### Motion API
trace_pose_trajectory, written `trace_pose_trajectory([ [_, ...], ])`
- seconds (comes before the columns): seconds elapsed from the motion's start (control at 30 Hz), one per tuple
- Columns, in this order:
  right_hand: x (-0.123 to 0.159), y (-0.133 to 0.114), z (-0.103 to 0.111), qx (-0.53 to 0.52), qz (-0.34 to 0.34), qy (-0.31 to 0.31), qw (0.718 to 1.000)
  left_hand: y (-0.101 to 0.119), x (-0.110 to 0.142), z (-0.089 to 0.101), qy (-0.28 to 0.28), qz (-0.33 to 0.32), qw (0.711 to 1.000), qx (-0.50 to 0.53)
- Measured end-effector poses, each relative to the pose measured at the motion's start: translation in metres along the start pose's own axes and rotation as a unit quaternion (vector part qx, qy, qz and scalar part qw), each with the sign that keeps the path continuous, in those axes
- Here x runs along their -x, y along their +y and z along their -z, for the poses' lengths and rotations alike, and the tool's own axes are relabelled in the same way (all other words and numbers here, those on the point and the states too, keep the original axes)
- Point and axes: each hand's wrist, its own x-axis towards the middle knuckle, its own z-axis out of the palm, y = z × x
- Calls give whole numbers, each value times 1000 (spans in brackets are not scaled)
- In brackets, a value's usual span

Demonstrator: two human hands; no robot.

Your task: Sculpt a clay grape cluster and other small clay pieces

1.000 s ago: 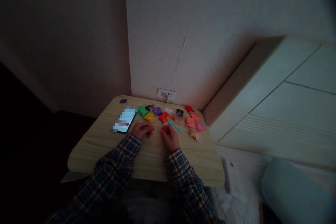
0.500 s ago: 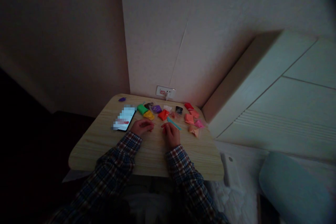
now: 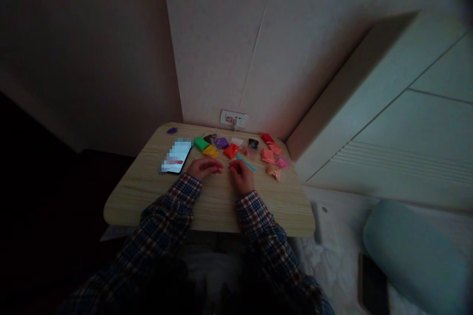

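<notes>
My left hand [image 3: 201,169] is just above the table, its fingers closed around a small bit of red modelling clay [image 3: 217,169]. Facing it a short way off, my right hand [image 3: 243,178] pinches another small red bit [image 3: 232,167] between thumb and fingertips; most of it is hidden. A light-blue flat stick [image 3: 246,162] lies just beyond the right hand. Past both hands are soft packets: green [image 3: 201,143], yellow [image 3: 211,151], purple [image 3: 221,143], orange-red [image 3: 231,151] and black [image 3: 253,144]. To the right lie red [image 3: 267,138], coral [image 3: 268,156], pink [image 3: 281,163] and peach [image 3: 274,173] ones.
A lit phone [image 3: 178,155] lies left of my left hand on the wooden table [image 3: 148,202]. Near the far left corner is a small purple piece [image 3: 172,130]. A wall socket [image 3: 234,118] with a plug sits behind the table. At right are a bluish pillow [image 3: 410,251] and a dark tablet-like object [image 3: 373,283].
The view has tilted slightly, so the table sits higher in the picture. My left fingers have stretched a little toward the right hand, narrowing the gap. Packets and phone stay put.
</notes>
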Motion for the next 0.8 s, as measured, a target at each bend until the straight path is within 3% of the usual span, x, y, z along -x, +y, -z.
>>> trace_pose_trajectory([
  [0.5, 0, 1, 2, 4, -18, 2, 1000, -5, -2, 0, -36, 19, 999, 1],
  [0.63, 1, 1, 2, 13, -25, 29, 999, -8, -2, 0, -12, 5, 1000, -5],
  [0.8, 2, -3, 2, 19, -19, 6, 1000, -9, -2, 0, -5, -6, 1000, 1],
])
